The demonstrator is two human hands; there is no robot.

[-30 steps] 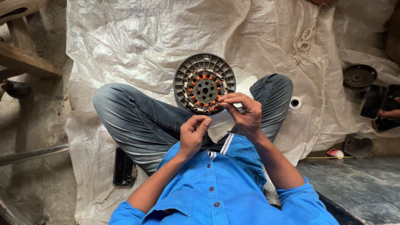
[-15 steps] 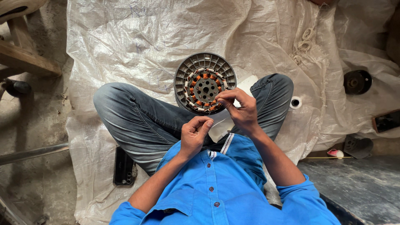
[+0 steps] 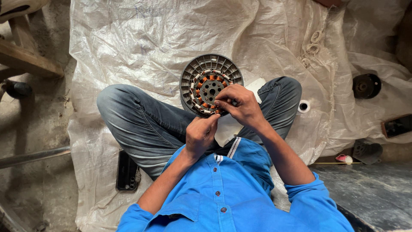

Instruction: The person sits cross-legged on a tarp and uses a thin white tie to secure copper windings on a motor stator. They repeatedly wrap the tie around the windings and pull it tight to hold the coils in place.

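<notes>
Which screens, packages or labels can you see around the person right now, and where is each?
Phone: flat black rectangle, dark screen, on the white sheet beside the knee at picture left.
Second dark slab, maybe a phone: right edge of the picture, glossy black, partly cut off.
White card or paper: on the lap below the round motor stator; too hidden to tell more.
No signs visible.

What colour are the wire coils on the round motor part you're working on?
Copper-orange coils ringed inside a grey round housing, shown best in the head view.
</notes>
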